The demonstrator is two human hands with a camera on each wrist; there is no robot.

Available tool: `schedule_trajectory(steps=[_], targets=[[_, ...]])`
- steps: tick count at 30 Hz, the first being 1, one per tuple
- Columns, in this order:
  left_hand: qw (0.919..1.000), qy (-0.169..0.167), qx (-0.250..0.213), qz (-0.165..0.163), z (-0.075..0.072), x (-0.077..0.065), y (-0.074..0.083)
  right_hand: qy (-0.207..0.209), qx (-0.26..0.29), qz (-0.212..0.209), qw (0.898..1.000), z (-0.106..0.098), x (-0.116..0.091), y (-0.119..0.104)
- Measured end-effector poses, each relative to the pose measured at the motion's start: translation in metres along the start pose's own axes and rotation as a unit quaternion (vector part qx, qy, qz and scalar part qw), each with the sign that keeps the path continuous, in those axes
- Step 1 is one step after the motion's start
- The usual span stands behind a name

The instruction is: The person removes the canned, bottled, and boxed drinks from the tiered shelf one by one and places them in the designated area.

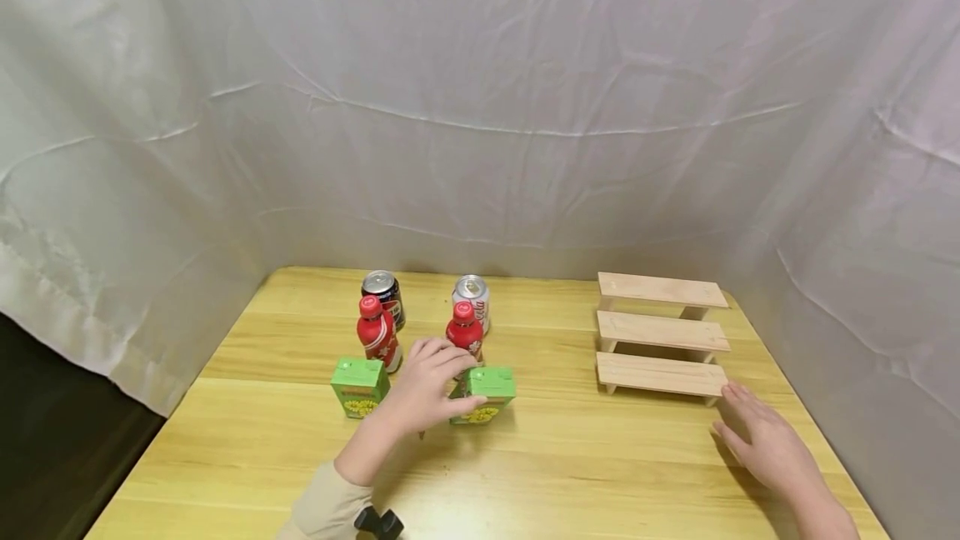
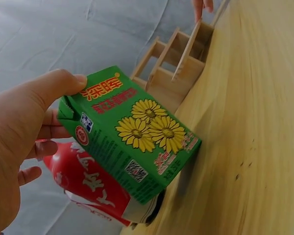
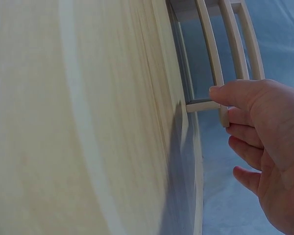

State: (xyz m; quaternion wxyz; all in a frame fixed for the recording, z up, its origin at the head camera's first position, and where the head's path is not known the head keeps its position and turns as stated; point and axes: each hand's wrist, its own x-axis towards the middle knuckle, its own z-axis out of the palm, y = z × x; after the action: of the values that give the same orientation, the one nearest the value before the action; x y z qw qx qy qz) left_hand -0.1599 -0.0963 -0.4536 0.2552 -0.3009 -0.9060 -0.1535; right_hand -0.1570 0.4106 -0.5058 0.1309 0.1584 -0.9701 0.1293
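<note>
My left hand (image 1: 423,386) pinches a green drink carton (image 2: 132,132) with yellow flowers, thumb on its front top edge and fingers behind. In the head view this carton (image 1: 491,383) is partly covered by the hand. Just behind it stands a red bottle (image 1: 465,330), its lower part hidden. My right hand (image 1: 768,440) is beside a three-step wooden rack (image 1: 660,373), fingers fairly straight. Its fingertips are right at the right end of the lowest step (image 3: 213,54), where the thumb overlaps the step in the right wrist view.
Left of the left hand stand another green carton (image 1: 360,386) and a red bottle (image 1: 377,332). Behind the bottles are a black can (image 1: 382,294) and a silver can (image 1: 472,294). Pale cloth (image 1: 480,148) surrounds the wooden table (image 1: 570,473) at the back and sides.
</note>
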Motion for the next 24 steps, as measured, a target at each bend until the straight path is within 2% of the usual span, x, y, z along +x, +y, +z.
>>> schedule_trajectory(steps=[4, 12, 24], targets=[[0.9999, -0.014, -0.005, 0.006, -0.004, -0.001, -0.004, 0.004, -0.002, -0.001, 1.0, 0.001, -0.001, 0.0], [0.997, -0.075, -0.001, -0.018, -0.016, -0.004, -0.012, 0.003, 0.0, 0.002, 1.0, 0.002, -0.001, 0.0], [0.9949, -0.097, -0.02, -0.021, -0.022, -0.008, -0.023, 0.004, 0.005, 0.006, 1.0, 0.002, -0.002, 0.0]])
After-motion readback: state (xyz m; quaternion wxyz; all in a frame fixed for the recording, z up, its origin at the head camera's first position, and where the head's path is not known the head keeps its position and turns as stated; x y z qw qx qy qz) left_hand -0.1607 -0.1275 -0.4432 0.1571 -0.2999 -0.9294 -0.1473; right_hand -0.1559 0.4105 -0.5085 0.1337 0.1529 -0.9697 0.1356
